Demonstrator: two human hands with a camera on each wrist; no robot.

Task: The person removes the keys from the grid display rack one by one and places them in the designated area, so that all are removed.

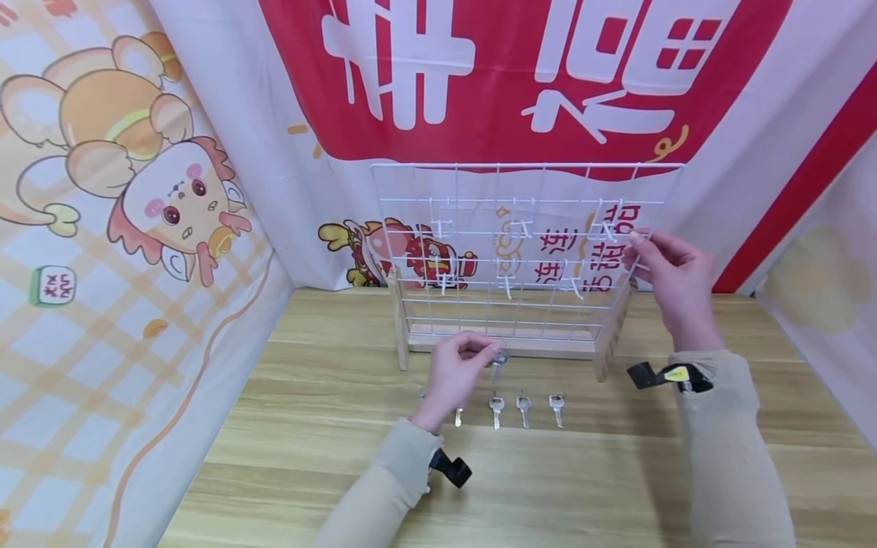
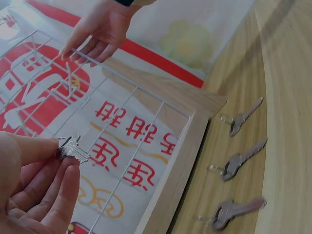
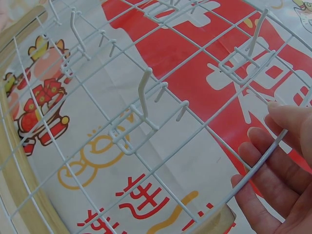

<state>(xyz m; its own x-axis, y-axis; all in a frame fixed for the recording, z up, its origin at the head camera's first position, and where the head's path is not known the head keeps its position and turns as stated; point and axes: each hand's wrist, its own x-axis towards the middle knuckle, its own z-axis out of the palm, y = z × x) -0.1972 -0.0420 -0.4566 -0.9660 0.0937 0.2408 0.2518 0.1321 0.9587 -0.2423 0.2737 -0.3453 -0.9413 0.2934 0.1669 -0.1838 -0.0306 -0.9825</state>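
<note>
Between thumb and fingertips, my left hand pinches a silver key by its small ring, the blade sticking out. The key hangs in front of the wooden base of a white wire grid rack. My right hand holds the rack's right side wire, thumb and fingers about it in the right wrist view. White hooks are clipped on the grid in two rows. Several more keys lie in a row before the rack; my left hand partly hides the leftmost.
The rack stands on a wood-grain table between wooden side feet. Close behind it hangs a red and white printed cloth. A cartoon-printed cloth bounds the left side, and pale cloth the right.
</note>
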